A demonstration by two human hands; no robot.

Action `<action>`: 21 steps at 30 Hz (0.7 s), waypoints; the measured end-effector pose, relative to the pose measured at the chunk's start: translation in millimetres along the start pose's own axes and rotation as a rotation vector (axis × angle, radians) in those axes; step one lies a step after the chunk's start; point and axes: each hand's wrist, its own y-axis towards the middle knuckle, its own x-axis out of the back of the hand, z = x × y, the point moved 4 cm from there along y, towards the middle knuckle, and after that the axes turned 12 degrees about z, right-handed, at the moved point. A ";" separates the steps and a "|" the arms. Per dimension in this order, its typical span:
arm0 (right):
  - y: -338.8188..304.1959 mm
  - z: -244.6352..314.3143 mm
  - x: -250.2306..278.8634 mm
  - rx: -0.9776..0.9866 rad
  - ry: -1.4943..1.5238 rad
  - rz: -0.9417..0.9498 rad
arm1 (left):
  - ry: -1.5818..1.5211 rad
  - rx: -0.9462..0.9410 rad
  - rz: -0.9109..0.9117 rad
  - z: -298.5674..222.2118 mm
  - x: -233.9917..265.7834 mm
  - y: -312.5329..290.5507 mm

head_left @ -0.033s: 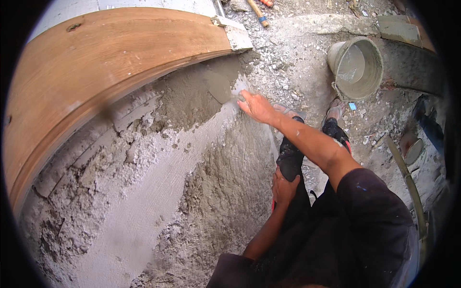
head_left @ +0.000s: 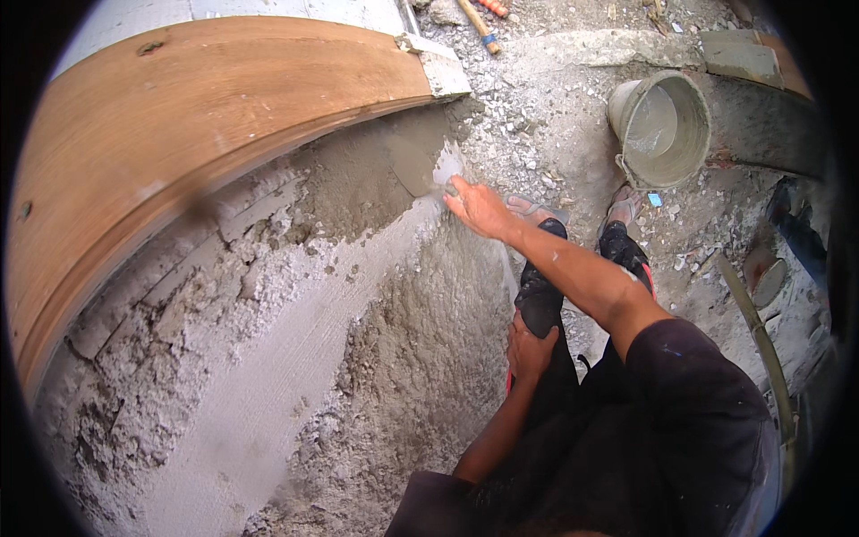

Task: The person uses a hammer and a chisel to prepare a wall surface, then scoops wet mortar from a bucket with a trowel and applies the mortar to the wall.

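My right hand (head_left: 479, 210) is closed around the handle of a trowel, most of which the fingers hide. The trowel's blade (head_left: 410, 167), coated in grey mortar, lies against a band of wet mortar (head_left: 344, 183) below the wooden board (head_left: 224, 85). My left hand (head_left: 530, 349) grips my left knee (head_left: 542, 309), its fingers wrapped over the dark trouser leg. Beneath the wet mortar runs a pale, smoother strip (head_left: 259, 394), with rough grey plaster (head_left: 412, 349) on its near right side.
A mortar-stained bucket (head_left: 617, 112) leans at the upper right, with greyish liquid inside. Rubble and chips lie on the ground (head_left: 555, 116) around my sandalled feet. A wooden handle (head_left: 479, 25) lies at the top, and a long stick (head_left: 761, 336) at the right.
My right hand has shifted very slightly down. The trowel blade stays against the mortar, and the left hand keeps its place on the knee. The whole view has moved a little.
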 end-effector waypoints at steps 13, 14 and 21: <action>-85.8 103.5 -7.2 0.136 0.304 0.029 | 0.078 -0.120 -0.101 18.9 -20.1 7.1; -67.0 69.3 -14.2 0.215 0.070 -0.160 | 0.073 -0.096 -0.096 14.5 -16.3 4.5; 23.2 -29.5 -5.5 0.065 0.035 -0.150 | 0.054 -0.084 -0.103 16.0 -21.3 4.9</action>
